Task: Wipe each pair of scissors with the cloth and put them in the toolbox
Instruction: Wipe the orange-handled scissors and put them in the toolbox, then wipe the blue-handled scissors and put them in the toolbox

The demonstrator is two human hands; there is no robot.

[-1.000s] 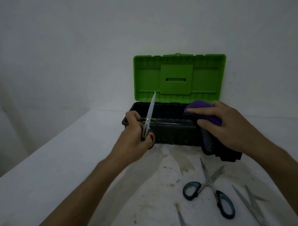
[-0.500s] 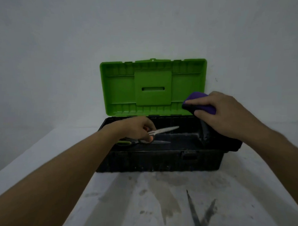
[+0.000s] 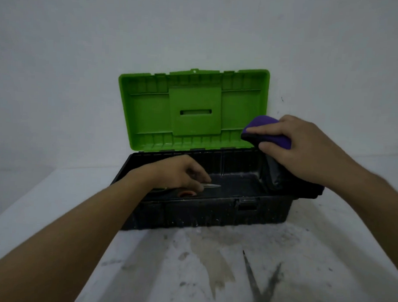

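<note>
- No readable writing on the toolbox (image 3: 205,209)
- Left hand (image 3: 181,172) fingers curl on orange-handled scissors (image 3: 211,186) inside it
- Right hand (image 3: 306,143) fingers grip the purple cloth (image 3: 265,128) above its right end

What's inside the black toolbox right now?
Inside the toolbox, the left hand is low over a pair of scissors: a blade tip and an orange handle show. The hand and front wall hide the rest, so other contents are uncertain.

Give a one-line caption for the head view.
Left hand lays scissors in open toolbox; right hand grips purple cloth.
</note>
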